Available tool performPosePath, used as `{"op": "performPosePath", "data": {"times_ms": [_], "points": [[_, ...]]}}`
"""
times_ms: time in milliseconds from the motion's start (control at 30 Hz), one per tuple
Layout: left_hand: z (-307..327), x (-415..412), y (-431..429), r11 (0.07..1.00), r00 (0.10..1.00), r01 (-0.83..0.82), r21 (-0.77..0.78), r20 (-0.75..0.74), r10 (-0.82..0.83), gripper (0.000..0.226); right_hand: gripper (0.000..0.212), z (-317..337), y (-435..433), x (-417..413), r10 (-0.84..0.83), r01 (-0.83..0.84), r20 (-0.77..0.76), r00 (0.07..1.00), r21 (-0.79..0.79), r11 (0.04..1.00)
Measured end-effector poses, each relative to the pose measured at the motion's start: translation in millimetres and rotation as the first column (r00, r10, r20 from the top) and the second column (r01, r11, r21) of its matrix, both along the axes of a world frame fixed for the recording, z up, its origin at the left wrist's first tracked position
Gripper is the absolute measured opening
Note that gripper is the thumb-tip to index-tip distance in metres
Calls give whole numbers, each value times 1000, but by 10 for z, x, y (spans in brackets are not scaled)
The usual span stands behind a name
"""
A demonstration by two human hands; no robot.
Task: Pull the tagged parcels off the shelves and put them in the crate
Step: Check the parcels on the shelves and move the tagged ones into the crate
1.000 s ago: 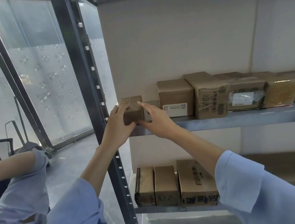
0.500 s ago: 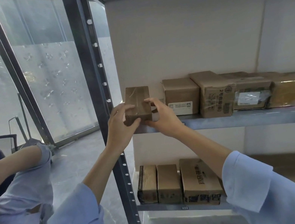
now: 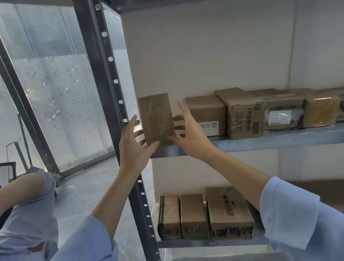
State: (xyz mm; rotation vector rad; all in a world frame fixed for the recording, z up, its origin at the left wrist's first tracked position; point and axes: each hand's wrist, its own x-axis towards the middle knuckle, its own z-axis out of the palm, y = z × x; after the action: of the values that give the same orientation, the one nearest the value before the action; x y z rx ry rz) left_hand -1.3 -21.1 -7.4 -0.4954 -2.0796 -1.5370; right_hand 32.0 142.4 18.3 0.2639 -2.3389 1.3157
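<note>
A small brown taped parcel (image 3: 157, 119) stands tilted up on end at the left end of the upper shelf (image 3: 283, 139). My left hand (image 3: 133, 143) grips its left side and bottom corner. My right hand (image 3: 186, 131) holds its right side, fingers spread behind it. To its right on the same shelf sits a row of cardboard parcels: one with a white label (image 3: 206, 116), a printed carton (image 3: 243, 113), a parcel with a plastic pouch (image 3: 283, 113). No crate is in view.
A dark steel upright (image 3: 116, 117) with holes runs between my arms. The lower shelf holds several cartons (image 3: 204, 214). Another person in a light blue shirt (image 3: 18, 226) is at the left, by a chair and frosted glass wall.
The small parcel was lying flat at the shelf's left end; both hands have tipped it up so its broad face now shows, standing on end.
</note>
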Motion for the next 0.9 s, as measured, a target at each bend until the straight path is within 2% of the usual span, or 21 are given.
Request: {"op": "performPosePath", "data": {"times_ms": [267,433,533,700,900], "points": [[116,53,72,999,998,8,-35,-60,-10,91,78,101,43,14,24,-22,-30,999,51,998],[152,73,75,998,994,50,-27,-99,-52,88,74,102,48,13,39,-39,-72,997,4,999],[130,76,52,997,992,83,0,-99,-82,78,70,86,37,12,53,-54,-97,994,-7,999],[81,60,24,996,993,85,9,-81,-84,70,71,44,41,10,83,-85,-32,996,-72,994],[33,60,50,997,993,73,27,-91,-70,57,70,-9,31,16,60,-65,-65,996,-86,994]]}}
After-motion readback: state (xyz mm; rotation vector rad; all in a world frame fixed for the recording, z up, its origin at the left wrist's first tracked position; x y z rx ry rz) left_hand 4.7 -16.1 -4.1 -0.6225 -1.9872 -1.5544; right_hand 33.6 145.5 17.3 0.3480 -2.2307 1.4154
